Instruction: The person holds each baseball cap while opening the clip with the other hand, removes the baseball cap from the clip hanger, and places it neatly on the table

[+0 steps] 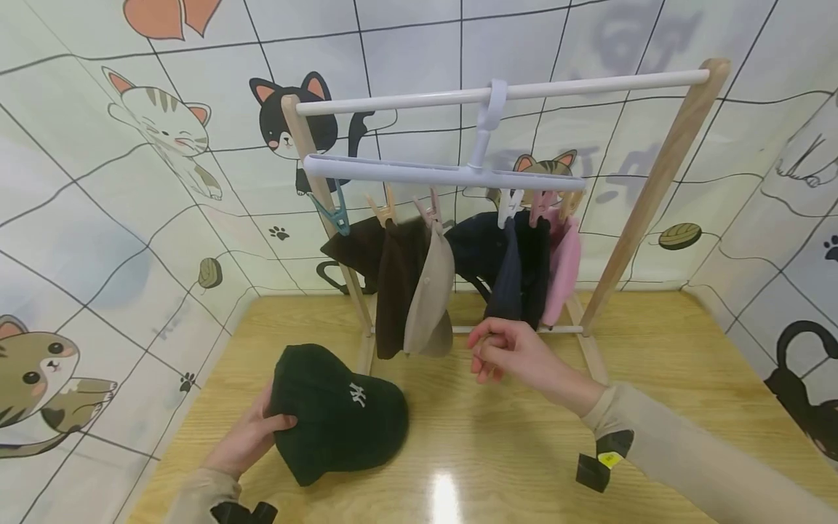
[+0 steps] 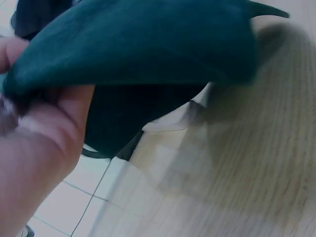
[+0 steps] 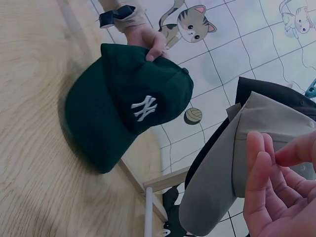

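Note:
A dark green baseball cap [image 1: 334, 418] with a white embroidered logo is in my left hand [image 1: 245, 437]. The thumb lies over the cap's edge and the other fingers are behind it, as the left wrist view also shows. The brim points right, low over the table. My right hand [image 1: 520, 356] holds nothing; its fingers are loosely bent, in front of the hanging caps. In the right wrist view this hand is near the beige cap [image 3: 212, 192]. Clipped to a pale hanger [image 1: 399, 172] are brown [image 1: 393, 306], beige, navy [image 1: 506, 287], black and pink caps [image 1: 561, 266].
The hanger hooks over the white rod [image 1: 596, 85] of a wooden-sided rack [image 1: 661, 189] on the wooden table [image 1: 655, 422]. Several coloured clothespins [image 1: 508, 209] hang beneath the hanger. Behind stands a tiled-pattern wall covering [image 1: 419, 65] with cartoon cats.

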`<state>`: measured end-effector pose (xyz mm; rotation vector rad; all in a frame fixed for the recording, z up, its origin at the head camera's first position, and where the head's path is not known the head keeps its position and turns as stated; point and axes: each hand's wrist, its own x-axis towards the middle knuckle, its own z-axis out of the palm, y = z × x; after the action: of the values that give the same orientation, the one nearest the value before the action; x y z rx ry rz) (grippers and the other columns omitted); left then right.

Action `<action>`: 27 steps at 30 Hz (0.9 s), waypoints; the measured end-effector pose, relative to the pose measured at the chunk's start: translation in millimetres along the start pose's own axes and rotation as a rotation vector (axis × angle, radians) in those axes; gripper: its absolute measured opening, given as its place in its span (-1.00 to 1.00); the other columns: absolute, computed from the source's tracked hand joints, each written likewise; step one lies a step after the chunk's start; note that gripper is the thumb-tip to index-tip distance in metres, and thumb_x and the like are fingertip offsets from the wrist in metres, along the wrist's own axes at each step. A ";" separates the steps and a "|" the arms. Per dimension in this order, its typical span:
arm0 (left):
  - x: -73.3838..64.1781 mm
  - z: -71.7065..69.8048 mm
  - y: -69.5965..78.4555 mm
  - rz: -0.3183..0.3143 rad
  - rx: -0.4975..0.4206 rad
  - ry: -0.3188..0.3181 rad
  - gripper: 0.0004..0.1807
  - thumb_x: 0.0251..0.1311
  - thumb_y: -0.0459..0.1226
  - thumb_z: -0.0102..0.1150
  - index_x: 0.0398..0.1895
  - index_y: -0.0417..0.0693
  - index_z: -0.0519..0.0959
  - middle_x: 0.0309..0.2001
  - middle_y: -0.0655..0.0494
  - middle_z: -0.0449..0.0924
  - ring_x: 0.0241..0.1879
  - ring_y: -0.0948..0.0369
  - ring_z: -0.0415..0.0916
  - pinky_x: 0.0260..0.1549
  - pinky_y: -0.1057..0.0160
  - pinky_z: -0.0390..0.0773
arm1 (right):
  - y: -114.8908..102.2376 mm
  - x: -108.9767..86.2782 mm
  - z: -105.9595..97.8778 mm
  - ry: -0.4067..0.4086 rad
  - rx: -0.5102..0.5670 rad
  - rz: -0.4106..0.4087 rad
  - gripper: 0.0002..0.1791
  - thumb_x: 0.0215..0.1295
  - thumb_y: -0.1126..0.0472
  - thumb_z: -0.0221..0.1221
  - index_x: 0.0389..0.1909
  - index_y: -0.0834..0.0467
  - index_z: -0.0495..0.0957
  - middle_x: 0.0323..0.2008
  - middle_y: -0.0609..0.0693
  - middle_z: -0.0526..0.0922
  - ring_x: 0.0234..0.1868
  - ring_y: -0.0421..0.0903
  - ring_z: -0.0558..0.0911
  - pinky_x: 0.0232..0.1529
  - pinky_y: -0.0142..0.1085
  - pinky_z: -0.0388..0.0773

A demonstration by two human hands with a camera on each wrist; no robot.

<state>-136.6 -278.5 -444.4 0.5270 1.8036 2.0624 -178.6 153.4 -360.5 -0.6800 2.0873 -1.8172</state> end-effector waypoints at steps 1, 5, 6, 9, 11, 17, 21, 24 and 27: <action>2.7 1.6 -0.9 -0.026 0.006 -0.026 -0.09 0.18 -0.58 -0.11 0.53 0.12 -0.18 0.26 0.32 0.30 0.17 0.28 0.35 0.07 0.24 0.42 | 0.8 -0.4 -0.6 0.007 -0.001 0.003 -0.84 0.39 0.36 0.03 -0.13 0.40 0.42 -0.42 0.19 0.62 -0.47 -0.04 0.65 -0.45 -0.28 0.55; 12.1 3.1 -4.3 -0.130 0.078 -0.056 -0.12 0.28 -0.49 -0.08 0.49 -0.27 -0.38 0.36 0.13 0.20 0.21 0.30 0.33 0.11 0.23 0.38 | 2.9 -2.3 -1.9 0.018 0.009 0.028 -0.84 0.40 0.37 0.01 -0.14 0.42 0.42 -0.42 0.19 0.61 -0.46 -0.06 0.64 -0.45 -0.30 0.53; 14.1 2.8 -5.2 -0.160 0.101 -0.041 -0.14 0.30 -0.45 -0.07 0.49 -0.30 -0.36 0.37 0.03 0.18 0.20 0.29 0.34 0.10 0.22 0.39 | 3.7 -2.7 -2.1 0.018 0.011 0.032 -0.84 0.40 0.38 0.01 -0.14 0.43 0.42 -0.43 0.19 0.61 -0.46 -0.06 0.64 -0.45 -0.30 0.53; 17.8 1.2 -9.6 -0.258 0.145 0.020 -0.17 0.38 -0.32 -0.03 0.50 -0.25 -0.31 0.43 -0.23 0.03 0.22 0.22 0.31 0.11 0.18 0.37 | 6.6 -3.8 -2.4 0.009 0.015 0.036 -0.83 0.39 0.39 0.00 -0.14 0.46 0.41 -0.43 0.19 0.61 -0.45 -0.02 0.65 -0.45 -0.31 0.52; 18.5 0.8 -13.5 -0.315 0.148 0.061 -0.16 0.40 -0.25 -0.03 0.51 -0.21 -0.32 0.44 -0.28 -0.03 0.26 0.13 0.28 0.15 0.08 0.34 | 8.3 -4.4 -2.5 0.002 0.021 0.037 -0.82 0.39 0.39 0.01 -0.13 0.48 0.40 -0.43 0.19 0.61 -0.45 0.01 0.66 -0.45 -0.31 0.52; 14.7 -0.5 -17.8 -0.399 0.155 0.154 -0.12 0.43 -0.15 -0.05 0.52 -0.12 -0.40 0.49 -0.27 -0.22 0.39 -0.12 -0.02 0.23 -0.23 0.12 | 11.5 -4.5 -0.7 -0.010 0.022 0.047 -0.85 0.40 0.38 0.00 -0.16 0.42 0.43 -0.42 0.18 0.62 -0.44 -0.01 0.67 -0.45 -0.31 0.53; 12.1 -2.1 -9.8 -0.412 0.250 0.226 -0.15 0.41 -0.11 -0.02 0.51 -0.19 -0.27 0.45 -0.38 -0.15 0.32 -0.21 0.13 0.15 -0.17 0.29 | 11.7 -5.0 -0.4 -0.010 0.016 0.054 -0.86 0.40 0.38 0.00 -0.17 0.42 0.44 -0.43 0.18 0.62 -0.45 -0.05 0.66 -0.46 -0.30 0.53; 11.4 -3.8 0.2 -0.391 0.312 0.280 -0.26 0.42 -0.11 -0.03 0.48 -0.20 -0.11 0.38 -0.41 0.00 0.19 -0.18 0.33 0.05 -0.08 0.42 | 11.7 -4.7 0.0 -0.012 0.015 0.056 -0.85 0.40 0.38 0.00 -0.17 0.43 0.43 -0.43 0.18 0.62 -0.45 -0.06 0.66 -0.46 -0.31 0.53; 13.7 -4.6 11.7 -0.355 0.344 0.320 -0.38 0.44 -0.13 -0.04 0.42 -0.18 0.04 0.32 -0.36 0.14 0.14 -0.14 0.39 0.03 -0.03 0.46 | 12.2 -3.7 0.7 -0.016 0.020 0.055 -0.83 0.40 0.38 0.00 -0.16 0.47 0.41 -0.43 0.18 0.62 -0.45 -0.06 0.66 -0.46 -0.31 0.53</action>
<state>-151.0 -277.2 -432.8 -0.0526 2.2604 1.6757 -177.0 155.9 -373.0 -0.6239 2.0541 -1.7951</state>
